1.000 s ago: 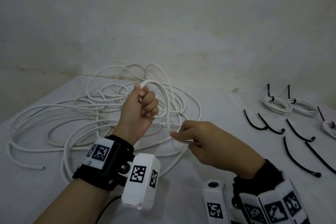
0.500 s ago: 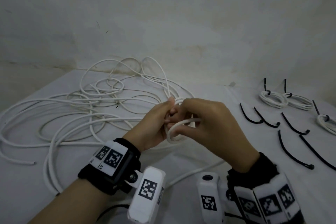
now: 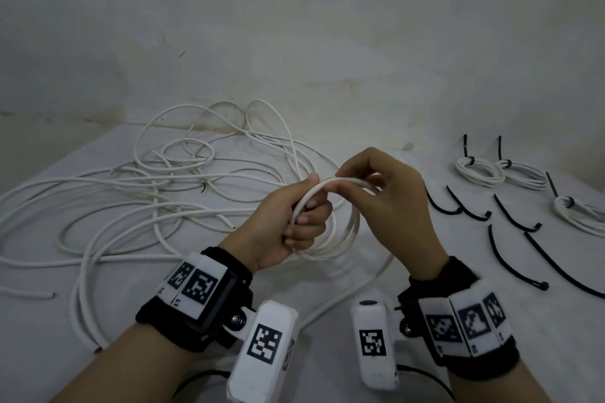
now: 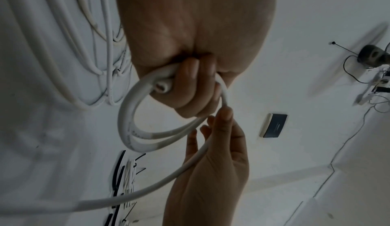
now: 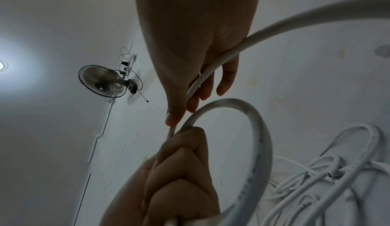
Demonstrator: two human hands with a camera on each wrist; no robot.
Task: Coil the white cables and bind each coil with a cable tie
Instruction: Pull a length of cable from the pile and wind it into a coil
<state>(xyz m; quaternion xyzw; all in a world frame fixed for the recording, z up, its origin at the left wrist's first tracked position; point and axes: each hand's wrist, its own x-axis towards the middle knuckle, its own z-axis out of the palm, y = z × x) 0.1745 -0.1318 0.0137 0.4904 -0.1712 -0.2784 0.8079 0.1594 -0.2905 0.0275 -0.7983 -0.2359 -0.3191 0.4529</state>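
Holding small coil point(image 3: 340, 232) of white cable above near-middle of tabletop point(image 3: 425, 271): left hand point(image 3: 288, 222), fingers curled tight round gathered loops. Right hand point(image 3: 386, 199) just beyond, thumb and fingertips pinching strand at coil top; tail runs under palm toward near edge. Loose cable tangle point(image 3: 147, 193) over left half to far edge. Black cable ties point(image 3: 510, 239) along right side. Three bound coils point(image 3: 478, 170) at far-right corner.

The left hand point(image 3: 288, 222) is a closed fist, its grip wrapped around loops of white round cable point(image 3: 340, 239). The right hand point(image 3: 389, 196) is raised just beside it, thumb and forefinger pinching the same cable, other fingers loosely spread.
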